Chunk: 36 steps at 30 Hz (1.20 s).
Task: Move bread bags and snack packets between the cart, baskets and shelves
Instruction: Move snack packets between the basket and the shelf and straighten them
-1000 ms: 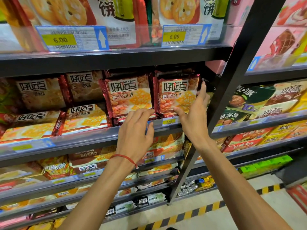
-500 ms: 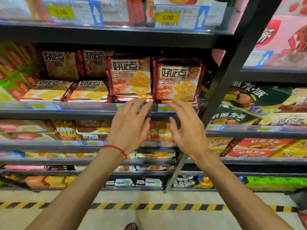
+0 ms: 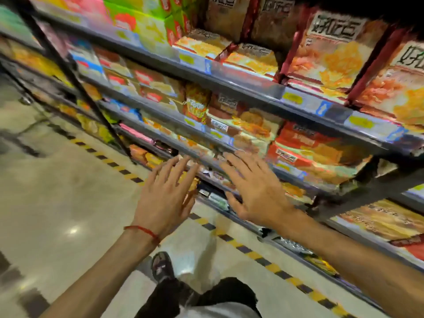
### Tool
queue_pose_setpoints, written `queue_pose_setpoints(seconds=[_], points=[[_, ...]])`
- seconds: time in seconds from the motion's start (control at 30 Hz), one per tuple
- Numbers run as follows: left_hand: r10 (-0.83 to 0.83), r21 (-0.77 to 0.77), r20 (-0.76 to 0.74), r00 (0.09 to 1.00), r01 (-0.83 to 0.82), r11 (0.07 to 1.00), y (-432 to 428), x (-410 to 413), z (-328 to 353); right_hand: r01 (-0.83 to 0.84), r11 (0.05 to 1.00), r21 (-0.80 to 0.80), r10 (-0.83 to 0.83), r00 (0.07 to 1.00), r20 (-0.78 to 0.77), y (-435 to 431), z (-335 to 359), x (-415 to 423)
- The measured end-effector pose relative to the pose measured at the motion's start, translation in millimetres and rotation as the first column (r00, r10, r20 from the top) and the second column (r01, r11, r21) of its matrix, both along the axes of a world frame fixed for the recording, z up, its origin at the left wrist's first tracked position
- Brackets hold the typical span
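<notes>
**Snack packets (image 3: 332, 56) crowd the shelves (image 3: 252, 86), none in grasp**

Red-and-orange packets stand in rows on the upper tier, above and to the right of both hands. The left hand (image 3: 165, 198), with a red cord (image 3: 142, 230) at the wrist, and the right hand (image 3: 257, 193) hover side by side before a lower shelf edge. Their fingers are spread and hold nothing. Blur hides any contact. Striped floor tape (image 3: 270, 265) runs beneath.

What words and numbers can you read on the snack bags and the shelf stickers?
"好吃点": white label at the top of the red-edged snack packet on the upper shelf, blurry but just readable.
Yellow price tags on the shelf rail: too blurred to read.
Blue sticker beside them: only an up arrow, no words.
Orange-red packets on the shelf below: print too blurred to read.
</notes>
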<state>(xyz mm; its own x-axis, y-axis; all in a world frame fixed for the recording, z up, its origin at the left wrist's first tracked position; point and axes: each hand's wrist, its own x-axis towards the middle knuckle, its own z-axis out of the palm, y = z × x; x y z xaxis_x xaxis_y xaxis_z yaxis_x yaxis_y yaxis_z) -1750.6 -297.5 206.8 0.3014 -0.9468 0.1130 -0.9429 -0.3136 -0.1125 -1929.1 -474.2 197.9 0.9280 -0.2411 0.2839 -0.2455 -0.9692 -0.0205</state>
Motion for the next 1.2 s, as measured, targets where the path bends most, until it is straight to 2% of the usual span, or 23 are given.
queue_pose_setpoints(seconds=[0.13,0.4,0.5,0.67,0.87,1.13,1.2], points=[[0.222,0.004,-0.032,0.975,-0.222,0.975,68,42,-12,-0.126,0.992,0.006,0.126,0.991,-0.048,44,-11,82],[0.475,0.079,-0.036,0.879,-0.471,0.878,199,163,-32,-0.228,0.97,0.078,0.235,0.969,-0.083,164,-22,264],[0.555,0.104,-0.021,0.832,-0.55,0.829,248,219,-36,-0.315,0.941,0.123,0.326,0.942,-0.081,208,-33,336],[0.673,0.12,-0.003,0.74,-0.668,0.735,318,310,-41,-0.408,0.904,0.13,0.425,0.891,-0.158,271,-46,451],[0.763,0.055,-0.038,0.646,-0.761,0.647,364,414,-53,-0.5,0.859,0.108,0.51,0.853,-0.113,318,-49,579],[0.872,0.091,0.02,0.489,-0.87,0.485,403,592,-56,-0.595,0.795,0.112,0.606,0.784,-0.134,359,-66,798],[0.893,0.087,0.005,0.45,-0.89,0.448,409,638,-53,-0.634,0.763,0.125,0.646,0.757,-0.101,366,-62,853]])
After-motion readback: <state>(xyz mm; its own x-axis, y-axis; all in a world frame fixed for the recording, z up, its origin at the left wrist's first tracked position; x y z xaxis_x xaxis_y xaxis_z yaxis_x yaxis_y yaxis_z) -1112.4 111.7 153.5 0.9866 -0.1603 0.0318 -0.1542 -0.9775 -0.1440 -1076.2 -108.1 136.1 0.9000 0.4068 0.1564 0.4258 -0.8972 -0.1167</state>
